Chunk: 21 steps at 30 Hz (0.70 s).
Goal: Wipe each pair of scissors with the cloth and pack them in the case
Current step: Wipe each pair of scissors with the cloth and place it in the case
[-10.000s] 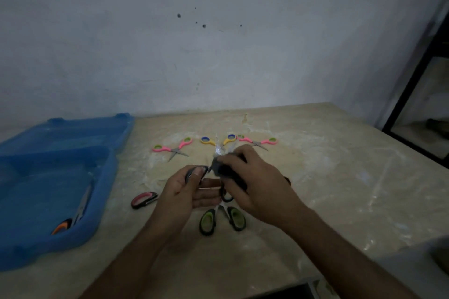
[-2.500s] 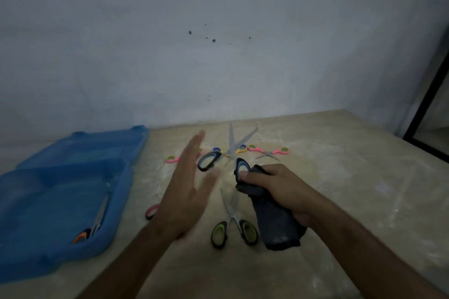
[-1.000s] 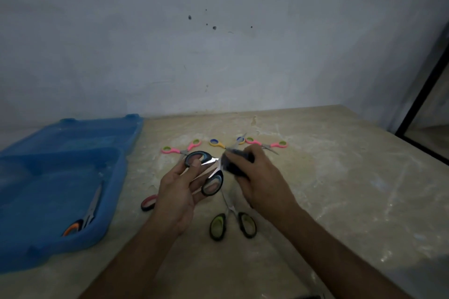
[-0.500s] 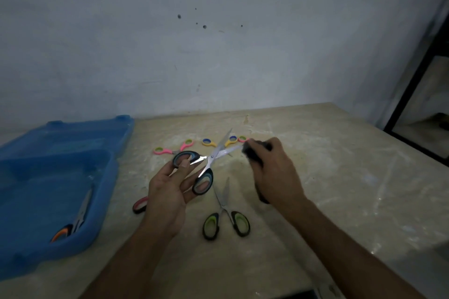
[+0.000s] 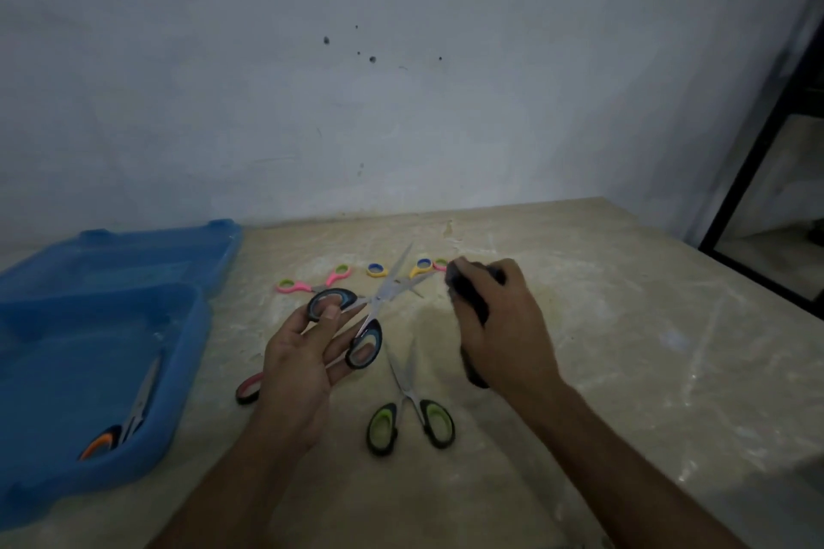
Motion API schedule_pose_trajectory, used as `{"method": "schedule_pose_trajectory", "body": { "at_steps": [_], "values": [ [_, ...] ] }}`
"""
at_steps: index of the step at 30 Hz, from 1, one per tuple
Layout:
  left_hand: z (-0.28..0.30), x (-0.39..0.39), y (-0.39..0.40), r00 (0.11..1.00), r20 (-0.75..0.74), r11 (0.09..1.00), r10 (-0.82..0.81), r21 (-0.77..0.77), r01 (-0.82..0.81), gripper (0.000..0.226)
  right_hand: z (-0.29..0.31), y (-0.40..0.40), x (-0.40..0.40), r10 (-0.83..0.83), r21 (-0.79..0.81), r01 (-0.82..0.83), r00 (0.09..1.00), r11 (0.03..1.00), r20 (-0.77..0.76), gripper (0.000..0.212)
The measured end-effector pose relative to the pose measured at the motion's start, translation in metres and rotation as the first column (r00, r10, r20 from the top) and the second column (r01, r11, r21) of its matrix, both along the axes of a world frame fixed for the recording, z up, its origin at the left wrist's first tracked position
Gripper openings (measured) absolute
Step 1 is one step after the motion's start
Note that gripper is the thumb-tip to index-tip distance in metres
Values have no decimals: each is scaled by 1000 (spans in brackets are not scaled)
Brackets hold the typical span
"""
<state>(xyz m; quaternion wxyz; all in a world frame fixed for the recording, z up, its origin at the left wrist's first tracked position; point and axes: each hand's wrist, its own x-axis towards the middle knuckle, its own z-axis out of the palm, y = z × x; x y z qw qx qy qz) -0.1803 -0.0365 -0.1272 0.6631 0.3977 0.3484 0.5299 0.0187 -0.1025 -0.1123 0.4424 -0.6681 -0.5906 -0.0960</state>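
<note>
Six pairs of scissors visible; a seventh hidden behind the right hand (image 5: pixel 504 325) cannot be ruled out. One cloth, one case. The left hand (image 5: pixel 298 352) holds the black-and-blue-handled steel scissors (image 5: pixel 370 312) by their loops, blades spread toward 1 o'clock. The right hand, at 3 o'clock of them, grips the dark cloth (image 5: pixel 468 294). The green-handled scissors (image 5: pixel 410 410) lie on the beige worktop (image 5: pixel 624 348) at 6 o'clock; the open blue plastic case (image 5: pixel 67 370), at 9 o'clock, holds the orange-handled scissors (image 5: pixel 129 415).
</note>
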Motion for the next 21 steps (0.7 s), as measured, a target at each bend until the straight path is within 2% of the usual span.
{"method": "schedule_pose_trajectory", "body": {
  "at_steps": [1, 3, 5, 7, 12, 14, 16, 17, 19, 21],
  "values": [
    [-1, 2, -1, 1000, -5, 1000, -4, 7, 4, 21, 4, -5, -16, 94, 10, -94, 995, 996, 22, 36],
    [-1, 4, -4, 999, -13, 999, -30, 31, 30, 23, 5, -8, -45, 261, -106, -249, 959, 963, 111, 49],
    [0, 5, -6, 999, -11, 998, -50, 43, 50, 23, -2, -2, -54, 318, -257, -252, 912, 933, 260, 63],
    [0, 3, -5, 999, -14, 998, -50, 43, 50, 23, -3, 9, -38, 273, -286, -186, 913, 940, 303, 64],
    [-3, 4, -4, 998, -66, 997, -24, 67, 29, 24, 24, 20, -4, 41, -189, -1, 978, 982, 207, 49],
    [-3, 5, -2, 998, -64, 997, -17, 70, 21, 24, 30, 11, -19, 129, -145, -105, 977, 984, 171, 50],
    [-4, 5, -3, 997, -68, 996, -23, 90, 29, 25, 27, 1, -45, 287, -200, -245, 932, 949, 222, 49],
    [-4, 4, -3, 997, -69, 994, -29, 105, 36, 24, 23, 1, -52, 321, -245, -258, 909, 934, 265, 49],
    [-3, 2, -4, 997, -68, 991, -27, 126, 36, 22, 16, 8, -47, 274, -276, -188, 908, 942, 316, 44],
    [-2, 1, -3, 997, -79, 990, -15, 142, 26, 20, 16, 18, -27, 161, -259, -81, 939, 962, 304, 36]
  ]
}}
